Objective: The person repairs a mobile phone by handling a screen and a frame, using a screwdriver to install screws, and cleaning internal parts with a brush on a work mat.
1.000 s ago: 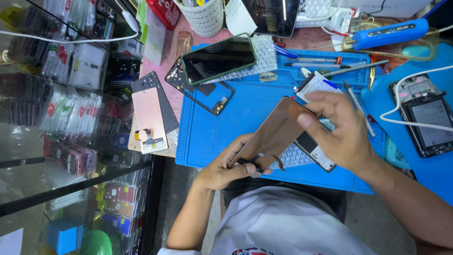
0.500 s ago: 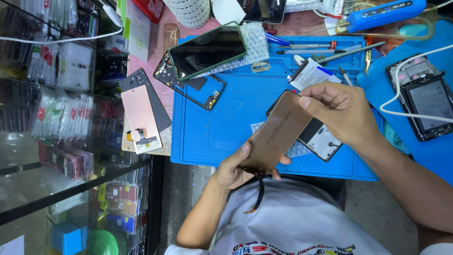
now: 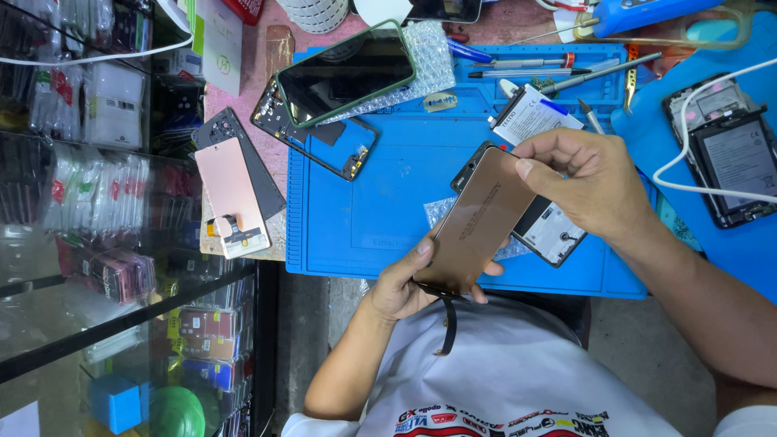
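I hold a copper-backed phone display panel (image 3: pixel 477 222) over a blue work mat (image 3: pixel 380 202). My left hand (image 3: pixel 405 283) grips its lower end, where a dark flex ribbon (image 3: pixel 447 328) hangs down. My right hand (image 3: pixel 587 182) pinches its upper end. Under the panel lies an opened phone body (image 3: pixel 550 231) with its insides showing. A white phone battery (image 3: pixel 530 117) lies on the mat just above my right hand.
A phone in a green case (image 3: pixel 348 73) rests on bubble wrap by an empty phone frame (image 3: pixel 324 137). Another pink-backed display (image 3: pixel 231 198) lies at the mat's left. Tweezers and screwdrivers (image 3: pixel 566 73) line the top. An opened phone with a white cable (image 3: pixel 732 162) sits right. A glass showcase (image 3: pixel 89 243) stands left.
The view has shifted a little. Both hands have kept hold of the display panel, which now stands a bit more upright over the opened phone.
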